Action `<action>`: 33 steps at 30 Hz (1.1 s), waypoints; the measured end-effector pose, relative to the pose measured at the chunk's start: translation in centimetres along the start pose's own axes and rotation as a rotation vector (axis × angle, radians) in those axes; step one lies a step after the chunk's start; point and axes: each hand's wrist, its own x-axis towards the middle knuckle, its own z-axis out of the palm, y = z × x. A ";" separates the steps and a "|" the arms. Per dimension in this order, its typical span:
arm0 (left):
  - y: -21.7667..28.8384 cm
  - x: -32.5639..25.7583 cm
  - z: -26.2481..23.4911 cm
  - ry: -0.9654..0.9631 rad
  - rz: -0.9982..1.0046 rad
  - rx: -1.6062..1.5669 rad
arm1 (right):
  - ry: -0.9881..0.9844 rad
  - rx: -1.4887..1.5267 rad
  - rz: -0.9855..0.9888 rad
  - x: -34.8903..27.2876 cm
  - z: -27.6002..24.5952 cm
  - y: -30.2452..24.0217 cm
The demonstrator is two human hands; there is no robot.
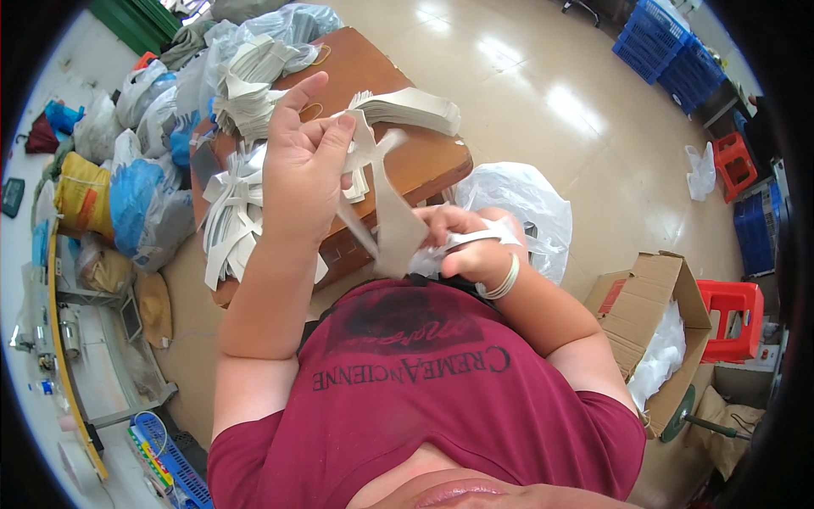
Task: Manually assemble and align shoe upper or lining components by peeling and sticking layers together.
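My left hand [309, 165] is raised over the table, its thumb and fingers pinching the upper end of an off-white cut-out piece [398, 225] of thin sheet material. The piece hangs down in curved strips in front of my shirt and looks slightly blurred. Lower and to the right, my right hand [475, 253] is curled around some white strips [475, 237] near my lap. Its palm side is partly hidden, so I cannot tell how many it holds. Beyond my left hand lies a fanned stack of long off-white pieces [415, 110].
A brown wooden table [360, 64] bears more piles of white pieces [233, 225]. Filled plastic bags [153, 191] crowd the left. A white plastic bag [526, 204] is beyond my right hand. To the right are a cardboard box [644, 297] and a red stool [733, 318].
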 end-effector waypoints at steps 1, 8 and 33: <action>-0.4 0.3 0.2 0.002 0.038 0.006 | 0.054 -0.023 0.071 0.0 0.7 0.3; -2.4 1.9 -2.1 -0.001 -0.126 0.273 | 0.586 -0.077 0.254 -0.4 -0.8 -1.8; -17.9 10.3 -9.5 -0.257 -0.450 0.021 | 0.812 -1.182 0.115 17.4 -12.7 -3.1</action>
